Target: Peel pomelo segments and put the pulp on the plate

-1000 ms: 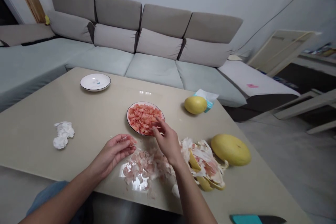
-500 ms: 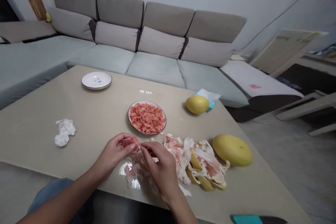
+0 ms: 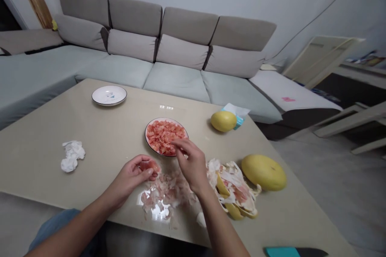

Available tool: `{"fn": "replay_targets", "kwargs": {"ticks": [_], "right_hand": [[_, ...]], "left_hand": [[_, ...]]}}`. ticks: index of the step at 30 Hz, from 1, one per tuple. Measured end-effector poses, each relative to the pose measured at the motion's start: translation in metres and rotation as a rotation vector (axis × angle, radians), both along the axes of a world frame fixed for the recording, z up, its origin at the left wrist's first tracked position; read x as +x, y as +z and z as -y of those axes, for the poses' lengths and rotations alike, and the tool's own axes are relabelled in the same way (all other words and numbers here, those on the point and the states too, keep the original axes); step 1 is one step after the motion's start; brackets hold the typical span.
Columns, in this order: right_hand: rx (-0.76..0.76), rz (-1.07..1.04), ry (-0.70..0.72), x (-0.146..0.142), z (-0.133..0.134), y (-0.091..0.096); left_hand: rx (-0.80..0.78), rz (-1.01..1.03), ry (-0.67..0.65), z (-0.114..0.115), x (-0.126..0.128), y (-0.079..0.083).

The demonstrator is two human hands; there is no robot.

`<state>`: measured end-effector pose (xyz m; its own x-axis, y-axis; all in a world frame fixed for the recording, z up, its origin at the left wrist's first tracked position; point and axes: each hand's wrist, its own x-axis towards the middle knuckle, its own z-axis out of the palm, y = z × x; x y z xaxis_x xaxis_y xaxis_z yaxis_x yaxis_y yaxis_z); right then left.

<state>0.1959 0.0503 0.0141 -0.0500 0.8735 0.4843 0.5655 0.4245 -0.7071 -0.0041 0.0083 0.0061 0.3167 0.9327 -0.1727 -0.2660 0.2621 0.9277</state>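
Right hand [image 3: 191,164] has moved off the left and now sits out over the edge of the round plate [image 3: 146,138], fingers [image 3: 181,143] curved and partly closed, tips at the pile of pink fruit pieces [image 3: 161,136]. Whether they grip anything: cannot tell, tips hidden from this angle.

Left hand [image 3: 131,178], lower left of centre, palm up, fingers curled around a piece of pink fruit [image 3: 150,165], holding it against the thumb side.

Below the hands, on the table [image 3: 99,128], lies a loose heap of pale fruit skin scraps [image 3: 167,194], touching neither plate. To its right is a pile of yellow peel [image 3: 233,186].

Right of the peel, a whole yellow pomelo [image 3: 263,172]. Further up, a smaller pomelo [image 3: 223,121] beside a tissue packet [image 3: 237,114]. Upper left of the table, a white plate [image 3: 109,95]. Left of the hands, crumpled tissue [image 3: 72,156]. Bottom right edge, a knife [image 3: 289,251] with a teal handle, well apart from both hands.
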Motion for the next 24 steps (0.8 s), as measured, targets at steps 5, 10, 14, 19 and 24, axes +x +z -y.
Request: {"fn": "replay_targets", "kwargs": {"ticks": [5,10,14,19,24], "right_hand": [[0.022,0.235,-0.021,0.002,-0.022,-0.006],[-0.035,0.068,-0.028,-0.002,0.013,0.009],[-0.275,-0.095,0.139,-0.005,0.048,0.024],[-0.421,-0.197,0.204,-0.012,0.072,0.025],[-0.417,-0.237,0.182,-0.015,0.073,0.017]], "left_hand": [[0.058,-0.018,-0.053,0.001,0.000,0.000],[0.092,-0.002,-0.058,0.001,0.003,-0.003],[0.104,-0.032,-0.081,0.001,0.002,-0.001],[0.152,-0.119,-0.121,0.003,-0.001,0.001],[0.167,-0.147,-0.208,0.003,-0.003,-0.004]]}}
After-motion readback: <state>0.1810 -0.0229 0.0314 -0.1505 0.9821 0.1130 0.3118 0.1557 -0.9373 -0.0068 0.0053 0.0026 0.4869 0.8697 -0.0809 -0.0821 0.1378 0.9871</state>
